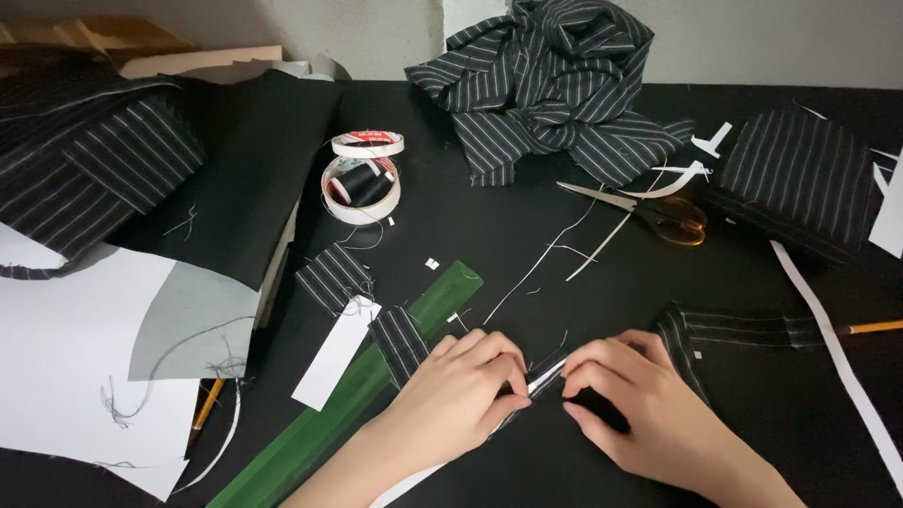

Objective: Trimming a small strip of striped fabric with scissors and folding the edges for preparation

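Head cam, looking down on dark surface. Both hands low centre, fingertips nearly meeting. Left hand curled, fingers pinched shut on a narrow striped fabric strip; right hand likewise closed, thumb + forefinger pinching same strip from the other end. Strip lies between the 2 hands, just off/at the surface; exact fold can't be made out.

Green ruler runs diag. from lower left up toward centre, passing under left wrist. Small striped piece lies across ruler, white paper strip just beside it; another striped piece near above. Striped panel extends rt from right hand.

Further back: scissors w/ amber handles, tape roll holding black thread spools, bunched striped cloth at top. Folded striped stack far rt. Left: black fabric, white paper, grey pattern piece, pencil. Long white strip + second pencil at rt edge.
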